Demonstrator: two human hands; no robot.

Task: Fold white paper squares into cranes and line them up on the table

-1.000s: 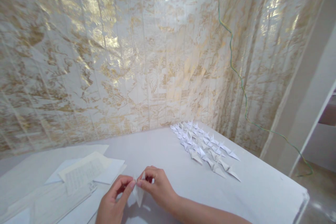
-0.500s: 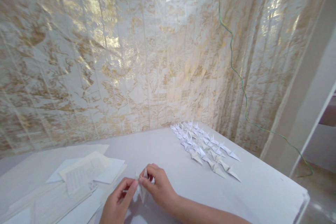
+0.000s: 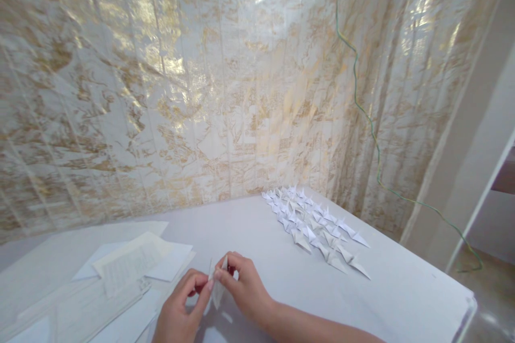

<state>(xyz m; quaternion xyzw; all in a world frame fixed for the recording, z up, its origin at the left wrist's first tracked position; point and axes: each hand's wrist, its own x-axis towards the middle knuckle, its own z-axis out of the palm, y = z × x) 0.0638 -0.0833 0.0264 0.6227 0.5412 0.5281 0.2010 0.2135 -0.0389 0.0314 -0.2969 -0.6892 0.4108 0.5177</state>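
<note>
Between my two hands, just above the white table [image 3: 241, 225], is a white origami crane [image 3: 218, 296] with pointed folds. My left hand [image 3: 183, 300] pinches its left side between thumb and index finger. On the other side my right hand [image 3: 243, 281] grips a pointed part with thumb and fingers, which hide some of the paper. To the right, several finished-looking white paper cranes [image 3: 309, 233] stand in slanting rows.
Loose sheets and stacks of paper [image 3: 120, 273] cover the table's left side, some of them printed. A gold-patterned curtain [image 3: 225, 91] hangs behind the table. A thin green wire [image 3: 377, 155] runs down at the right, past the table's edge.
The folded paper has turned slightly between my fingers, its lower points now closer together. Both hands stay in nearly the same place, and the rows of cranes are unchanged.
</note>
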